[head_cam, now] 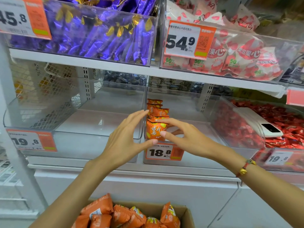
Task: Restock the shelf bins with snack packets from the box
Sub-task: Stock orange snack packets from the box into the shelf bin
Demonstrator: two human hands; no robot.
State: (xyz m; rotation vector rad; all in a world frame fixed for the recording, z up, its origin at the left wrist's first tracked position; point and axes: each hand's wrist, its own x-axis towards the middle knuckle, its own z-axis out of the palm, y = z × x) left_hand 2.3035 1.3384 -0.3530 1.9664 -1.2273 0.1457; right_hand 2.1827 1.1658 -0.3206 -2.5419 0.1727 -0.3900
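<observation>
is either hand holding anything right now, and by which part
The right hand touches the front orange packet in the row, fingertips at its top and right edge. Whether that is a true grip cannot be told. The left hand holds nothing.

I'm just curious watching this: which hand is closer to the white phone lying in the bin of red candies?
The right hand. It is at the front orange chip packet, left of the white phone; the left hand is farther left still.
</observation>
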